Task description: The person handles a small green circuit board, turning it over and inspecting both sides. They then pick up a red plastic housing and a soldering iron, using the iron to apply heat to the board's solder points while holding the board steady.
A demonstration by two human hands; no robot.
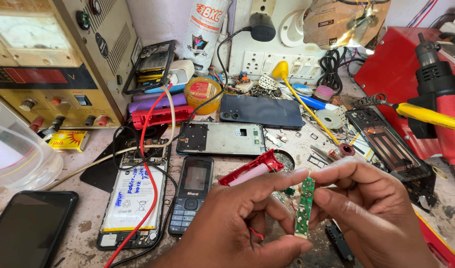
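Left hand [237, 218] and right hand [371, 208] raised over table [83, 233]; green board [304, 206] held upright between them, both grips clamped on its edges, face turned toward camera, likely for inspection. Red shell [252, 168] parked just behind. Keypad phone [192, 201] laid flat nearby.

A glossy green circuit board [304, 207], a red, seemingly plastic casing [251, 168], and a rough, stained worktop [83, 233].

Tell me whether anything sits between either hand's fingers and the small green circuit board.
Nothing does. The left hand and right hand both pinch the green circuit board directly, bare fingers on its edges, above the cluttered bench.
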